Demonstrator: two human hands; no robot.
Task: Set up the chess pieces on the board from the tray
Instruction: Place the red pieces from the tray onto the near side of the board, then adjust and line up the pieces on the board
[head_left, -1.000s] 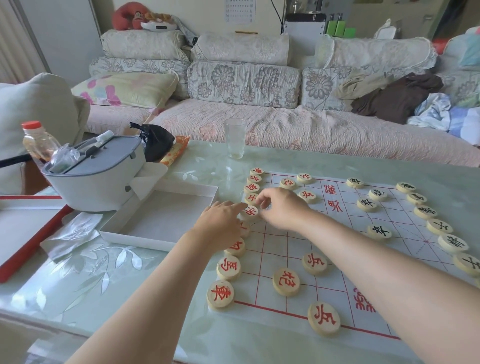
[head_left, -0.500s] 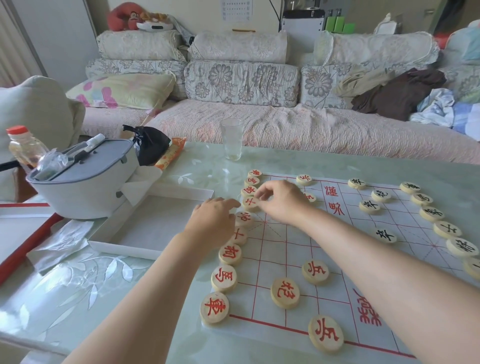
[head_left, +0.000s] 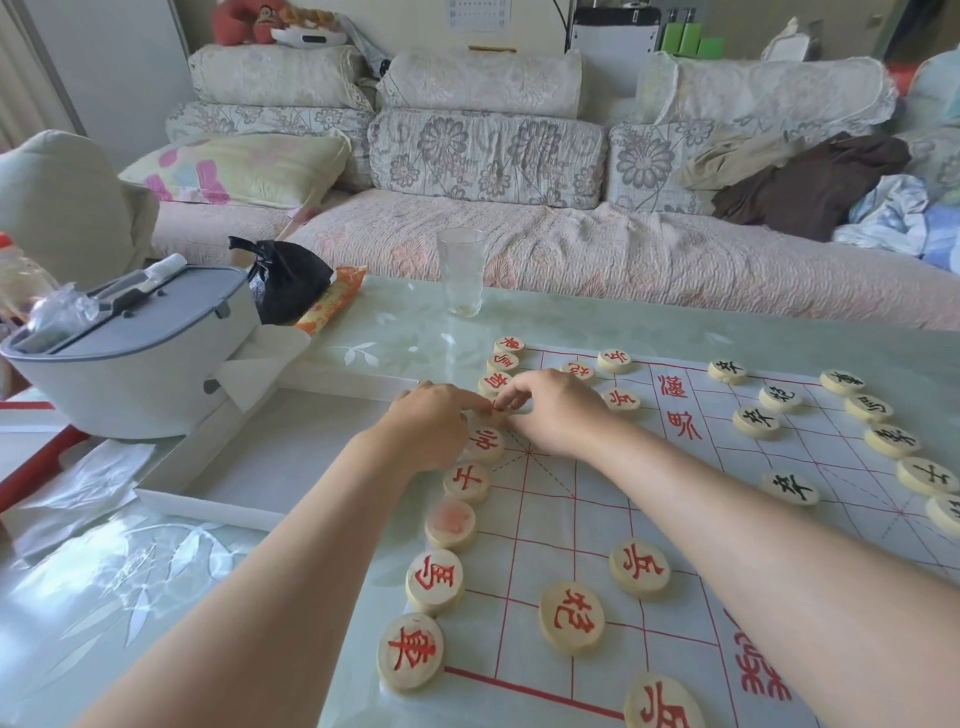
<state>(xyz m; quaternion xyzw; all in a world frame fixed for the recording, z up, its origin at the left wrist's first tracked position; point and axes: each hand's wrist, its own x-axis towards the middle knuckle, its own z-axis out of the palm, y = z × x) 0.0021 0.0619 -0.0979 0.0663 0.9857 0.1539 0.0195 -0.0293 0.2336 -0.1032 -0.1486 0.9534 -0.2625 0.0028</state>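
The paper chess board (head_left: 582, 499) with red lines lies on the glass table. Round wooden pieces with red characters stand in a column along its left edge, from the nearest one (head_left: 410, 657) to the farthest (head_left: 509, 344). Black-lettered pieces (head_left: 789, 488) line the right side. My left hand (head_left: 431, 426) and my right hand (head_left: 550, 410) meet over one red piece (head_left: 493, 415) in the middle of that column, which is mostly hidden. My right thumb and forefinger pinch its edge. My left fingertips touch it from the other side. The white tray (head_left: 291, 457) to the left holds no pieces.
A drinking glass (head_left: 461, 273) stands beyond the board. A grey-lidded white container (head_left: 130, 364), a black bag (head_left: 285, 278) and an orange packet (head_left: 330, 301) sit at the left. A sofa with cushions and clothes runs behind the table.
Both hands have moved a little farther up the left column, from one red piece to the one beyond it. The uncovered piece now shows below my left hand.
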